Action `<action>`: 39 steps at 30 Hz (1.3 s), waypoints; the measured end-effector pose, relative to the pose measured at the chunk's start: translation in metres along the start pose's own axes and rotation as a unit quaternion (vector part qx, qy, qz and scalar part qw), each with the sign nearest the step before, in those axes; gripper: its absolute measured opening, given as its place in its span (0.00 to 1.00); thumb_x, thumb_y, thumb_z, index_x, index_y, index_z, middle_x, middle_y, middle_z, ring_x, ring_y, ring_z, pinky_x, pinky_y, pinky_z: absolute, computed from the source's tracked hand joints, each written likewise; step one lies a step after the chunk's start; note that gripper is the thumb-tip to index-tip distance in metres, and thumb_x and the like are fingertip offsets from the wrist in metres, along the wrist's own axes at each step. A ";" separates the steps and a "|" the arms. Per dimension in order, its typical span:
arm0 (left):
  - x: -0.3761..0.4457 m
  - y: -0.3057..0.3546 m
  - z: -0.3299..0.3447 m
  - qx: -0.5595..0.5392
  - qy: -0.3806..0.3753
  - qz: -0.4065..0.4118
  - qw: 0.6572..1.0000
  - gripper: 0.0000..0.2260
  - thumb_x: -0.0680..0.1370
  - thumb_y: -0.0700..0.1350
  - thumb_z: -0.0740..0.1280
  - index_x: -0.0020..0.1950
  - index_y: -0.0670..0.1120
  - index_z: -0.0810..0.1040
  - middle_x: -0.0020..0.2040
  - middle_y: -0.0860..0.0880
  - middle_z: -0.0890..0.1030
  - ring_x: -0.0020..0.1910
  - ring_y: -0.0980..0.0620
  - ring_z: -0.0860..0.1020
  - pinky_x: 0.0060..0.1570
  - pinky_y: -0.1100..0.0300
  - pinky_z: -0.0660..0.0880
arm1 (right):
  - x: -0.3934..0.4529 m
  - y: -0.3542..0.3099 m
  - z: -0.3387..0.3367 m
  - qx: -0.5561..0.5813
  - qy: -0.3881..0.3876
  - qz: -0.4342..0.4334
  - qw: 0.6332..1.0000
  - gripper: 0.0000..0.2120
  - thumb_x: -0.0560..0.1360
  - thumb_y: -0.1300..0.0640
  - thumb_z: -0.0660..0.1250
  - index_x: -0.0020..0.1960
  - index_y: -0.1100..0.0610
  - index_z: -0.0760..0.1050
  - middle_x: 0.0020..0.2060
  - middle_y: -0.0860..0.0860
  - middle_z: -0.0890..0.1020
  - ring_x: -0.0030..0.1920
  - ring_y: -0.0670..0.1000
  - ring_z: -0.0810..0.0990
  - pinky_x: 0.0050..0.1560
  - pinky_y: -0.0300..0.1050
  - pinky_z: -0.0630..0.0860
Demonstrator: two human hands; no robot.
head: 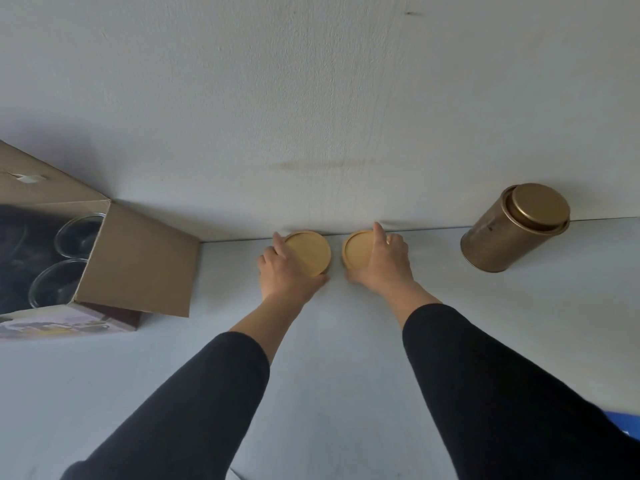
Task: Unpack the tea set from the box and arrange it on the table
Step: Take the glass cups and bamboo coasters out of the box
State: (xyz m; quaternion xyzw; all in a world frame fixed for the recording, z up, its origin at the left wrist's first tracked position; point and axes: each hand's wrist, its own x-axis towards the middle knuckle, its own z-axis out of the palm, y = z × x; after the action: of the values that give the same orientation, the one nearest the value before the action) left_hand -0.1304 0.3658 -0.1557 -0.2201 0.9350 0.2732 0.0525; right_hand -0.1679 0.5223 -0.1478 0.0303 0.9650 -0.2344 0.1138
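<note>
Two round wooden coasters lie side by side on the white table, close to the wall. My left hand (282, 270) grips the left coaster (309, 251) by its left and near edges. My right hand (386, 263) lies over the right coaster (356, 249), index finger stretched across its far rim, thumb at the near edge. The open cardboard box (138, 261) stands at the left with its flap folded out. Inside it, two glass cups (78, 233) sit in dark packing.
A gold metal tea tin (512, 228) with a lid stands at the right against the wall. The white wall (311, 116) rises right behind the coasters. A blue object (623, 424) shows at the right edge.
</note>
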 end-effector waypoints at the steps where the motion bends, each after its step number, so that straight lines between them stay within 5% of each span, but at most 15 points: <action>1: 0.001 0.000 0.002 -0.012 0.006 0.002 1.000 0.53 0.63 0.58 0.76 0.75 0.45 0.46 0.68 0.42 0.64 0.68 0.43 0.61 0.66 0.53 0.62 | 0.000 0.000 0.000 0.003 0.001 -0.001 1.000 0.52 0.63 0.45 0.75 0.75 0.51 0.45 0.68 0.59 0.59 0.68 0.59 0.58 0.63 0.48 0.65; 12: -0.013 -0.004 -0.016 -0.081 -0.022 -0.004 0.996 0.54 0.63 0.53 0.78 0.75 0.42 0.45 0.71 0.42 0.61 0.71 0.44 0.58 0.68 0.54 0.59 | -0.016 -0.010 -0.015 -0.034 0.030 -0.010 0.999 0.48 0.66 0.43 0.73 0.74 0.52 0.47 0.67 0.58 0.62 0.68 0.59 0.60 0.64 0.51 0.65; 22: -0.049 -0.057 -0.118 -0.063 0.056 0.063 0.995 0.39 0.74 0.50 0.70 0.76 0.43 0.49 0.73 0.44 0.59 0.73 0.47 0.54 0.69 0.56 0.58 | -0.085 -0.114 -0.036 0.035 0.094 -0.093 0.991 0.34 0.72 0.51 0.67 0.73 0.56 0.56 0.65 0.58 0.68 0.66 0.57 0.66 0.61 0.48 0.67; 31: -0.057 -0.196 -0.242 0.050 0.169 0.120 0.977 0.31 0.75 0.50 0.67 0.73 0.45 0.58 0.72 0.45 0.64 0.72 0.46 0.59 0.70 0.52 0.60 | -0.161 -0.263 0.015 0.038 0.079 -0.160 0.983 0.28 0.73 0.50 0.66 0.69 0.57 0.64 0.60 0.56 0.74 0.62 0.56 0.71 0.58 0.48 0.70; 39: -0.027 -0.298 -0.290 0.098 0.119 0.076 0.985 0.35 0.76 0.58 0.63 0.76 0.46 0.52 0.77 0.47 0.54 0.76 0.46 0.48 0.72 0.47 0.54 | -0.171 -0.353 0.092 -0.068 0.108 -0.189 0.974 0.28 0.69 0.40 0.66 0.62 0.55 0.72 0.54 0.53 0.79 0.57 0.56 0.72 0.51 0.49 0.74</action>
State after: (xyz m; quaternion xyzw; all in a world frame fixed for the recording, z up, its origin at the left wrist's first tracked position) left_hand 0.0316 -0.0034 -0.0502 -0.1730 0.9709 0.1549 -0.0584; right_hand -0.0225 0.1655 -0.0298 -0.1348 0.9735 -0.1812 -0.0356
